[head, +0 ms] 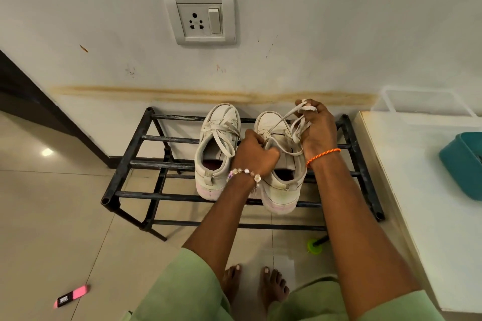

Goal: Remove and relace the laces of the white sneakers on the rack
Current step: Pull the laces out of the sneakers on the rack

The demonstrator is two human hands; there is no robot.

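Left hand (257, 154): grips tongue of right-hand worn white sneaker (280, 164), mid black metal rack (130, 164).
Right hand (317, 125): clutches limp flat white lace (284, 117); light, floppy, best pinched by the tip.

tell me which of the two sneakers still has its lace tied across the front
The left sneaker: its lace sits crossed and tied. The right sneaker has its lace pulled loose, gathered in the right hand, while the left hand grips its tongue area.
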